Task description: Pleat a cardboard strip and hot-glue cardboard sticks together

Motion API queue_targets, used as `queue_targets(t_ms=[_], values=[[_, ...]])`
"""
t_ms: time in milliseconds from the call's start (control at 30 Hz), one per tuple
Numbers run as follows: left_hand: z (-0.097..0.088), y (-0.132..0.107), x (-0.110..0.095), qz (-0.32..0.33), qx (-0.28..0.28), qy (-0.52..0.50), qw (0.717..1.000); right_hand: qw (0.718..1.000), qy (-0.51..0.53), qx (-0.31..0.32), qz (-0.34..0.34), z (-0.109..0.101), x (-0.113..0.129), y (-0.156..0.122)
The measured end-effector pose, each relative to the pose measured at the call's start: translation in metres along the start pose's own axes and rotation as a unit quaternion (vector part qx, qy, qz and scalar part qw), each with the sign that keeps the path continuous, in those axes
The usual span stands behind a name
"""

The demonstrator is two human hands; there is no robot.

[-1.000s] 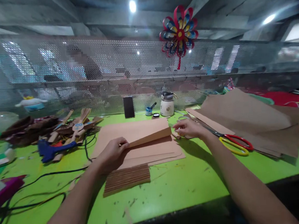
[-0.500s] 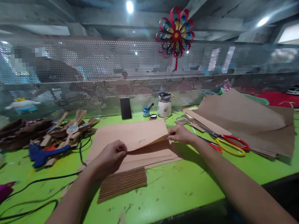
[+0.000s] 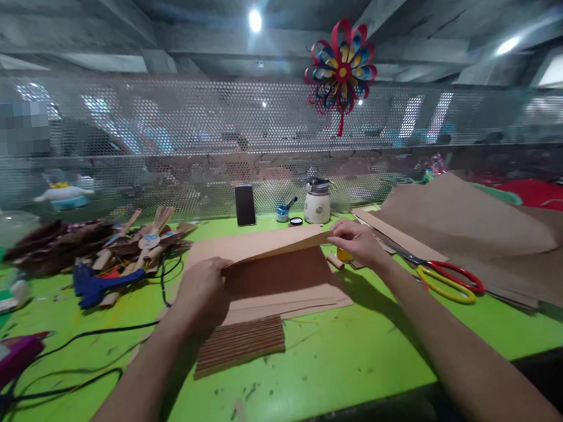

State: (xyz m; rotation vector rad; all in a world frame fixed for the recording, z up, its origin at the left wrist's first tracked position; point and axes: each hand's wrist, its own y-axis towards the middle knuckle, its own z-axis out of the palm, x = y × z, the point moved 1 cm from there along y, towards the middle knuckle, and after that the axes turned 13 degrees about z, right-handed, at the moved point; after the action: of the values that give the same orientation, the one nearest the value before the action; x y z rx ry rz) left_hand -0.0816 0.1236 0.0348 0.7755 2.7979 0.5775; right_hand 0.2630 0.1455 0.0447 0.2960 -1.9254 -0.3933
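Note:
A sheet of tan kraft paper (image 3: 269,240) is lifted at its near edge, held between both hands. My left hand (image 3: 208,283) grips the edge's left part, its fingertips partly hidden. At the right corner, my right hand (image 3: 354,239) pinches the paper between thumb and fingers. Under the raised edge lie more tan sheets (image 3: 288,300), flat on the green table. A pleated brown paper strip (image 3: 241,345) rests just in front of the stack, near my left forearm. Scissors with red and yellow handles (image 3: 446,282) lie to the right of my right hand.
A blue glue gun (image 3: 99,285) and black cables lie at left, before a pile of brown paper pieces (image 3: 150,237). Large brown sheets (image 3: 472,228) cover the right side. A white bottle (image 3: 317,205), blue jar (image 3: 282,213) and dark phone-like slab (image 3: 245,205) stand behind.
Both hands have raised the sheet's near edge higher, opening a wider gap above the stack beneath. The whole view has shifted slightly, so the scene sits further right.

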Motion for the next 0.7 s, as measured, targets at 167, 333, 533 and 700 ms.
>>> queue_targets(t_ms=[167, 333, 533, 700], values=[[-0.002, 0.007, 0.012, -0.037, -0.073, 0.079, 0.993, 0.988, 0.142, -0.01, 0.066, 0.007, 0.0, 0.0], [0.0, 0.009, 0.011, -0.024, -0.103, 0.096, 0.99, 0.893, 0.369, 0.0, 0.259, 0.024, -0.007, 0.005], [-0.002, 0.006, 0.014, 0.01, -0.131, 0.117, 0.984, 0.868, 0.373, 0.077, 0.318, 0.045, -0.001, 0.032], [-0.007, 0.004, 0.016, 0.025, -0.196, 0.112, 0.974, 0.874, 0.333, 0.129, 0.33, 0.052, -0.002, 0.072]])
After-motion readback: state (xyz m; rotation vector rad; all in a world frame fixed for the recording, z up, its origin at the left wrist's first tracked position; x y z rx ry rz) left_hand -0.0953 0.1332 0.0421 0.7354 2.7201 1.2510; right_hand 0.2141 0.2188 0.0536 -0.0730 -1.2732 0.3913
